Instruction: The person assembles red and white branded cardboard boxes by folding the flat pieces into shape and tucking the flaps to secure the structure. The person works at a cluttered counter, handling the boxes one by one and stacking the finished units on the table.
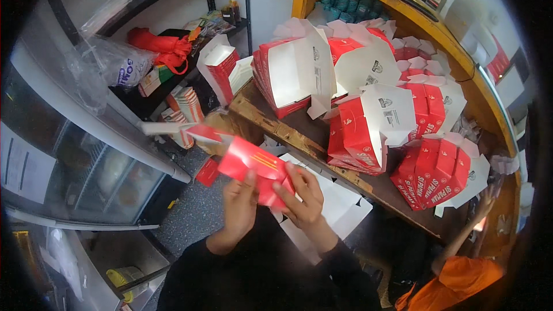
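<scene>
Between my two hands is a red cardboard food box (246, 161), partly folded, its pale flaps at the far left end smeared by motion. My left hand (238, 207) grips its near edge with the thumb up on the red face. On the other side my right hand (305, 200) pinches the right end, thumb on top and fingers around the edge. White flat box blanks (352, 206) lie just beyond and below my right hand. Nested red boxes (360, 138) with white open lids stand on the brown wooden table (288, 132) ahead.
More stacked boxes (282, 75) crowd the table. A glass-door fridge (86, 178) stands left, beside a black shelf (144, 101) with bags. A red carton (207, 171) sits on the speckled floor (199, 213). At lower right is another person in an orange shirt (461, 282), one arm raised.
</scene>
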The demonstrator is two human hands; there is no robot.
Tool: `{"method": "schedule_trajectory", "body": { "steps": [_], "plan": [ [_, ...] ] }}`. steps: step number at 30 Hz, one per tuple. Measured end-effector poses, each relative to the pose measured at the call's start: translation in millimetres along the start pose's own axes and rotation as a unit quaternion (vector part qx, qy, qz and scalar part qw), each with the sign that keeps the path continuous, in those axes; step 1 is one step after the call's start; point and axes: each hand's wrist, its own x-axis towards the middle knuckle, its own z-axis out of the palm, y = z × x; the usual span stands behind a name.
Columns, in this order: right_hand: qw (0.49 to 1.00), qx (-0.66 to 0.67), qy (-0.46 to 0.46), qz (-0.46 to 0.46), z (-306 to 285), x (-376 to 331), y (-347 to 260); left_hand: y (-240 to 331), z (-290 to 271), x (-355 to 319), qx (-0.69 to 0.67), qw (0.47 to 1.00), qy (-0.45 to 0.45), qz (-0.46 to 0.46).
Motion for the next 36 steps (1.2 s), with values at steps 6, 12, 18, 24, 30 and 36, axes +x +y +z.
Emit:
{"method": "schedule_trajectory", "body": {
  "steps": [6, 12, 18, 24, 30, 36],
  "plan": [
    [0.997, -0.008, -0.062, 0.051, 21.0, -10.2, -12.4, 4.8, 5.2, 0.6, -0.091, 0.994, 0.047, 0.036],
    [0.923, 0.314, -0.061, 0.213, 11.3, 1.0, 6.3, 32.4, -43.4, -15.9, 0.388, 0.917, -0.084, -0.038],
    [0.962, 0.238, -0.090, 0.103, 25.4, 30.1, 36.1, 70.4, -47.4, -6.1, 0.678, 0.686, -0.193, 0.180],
    [0.909, 0.353, -0.171, 0.143, 44.9, 23.7, 27.8, 36.5, -58.1, -6.8, 0.585, 0.766, 0.087, 0.250],
    [0.964, 0.195, -0.058, 0.171, 50.0, 27.2, -1.0, 13.8, -66.6, -3.0, 0.513, 0.812, 0.084, 0.265],
    [0.918, 0.223, -0.298, 0.138, 24.5, 33.0, 6.5, 10.0, -61.9, -0.1, 0.484, 0.818, 0.054, 0.304]
  ]
}}
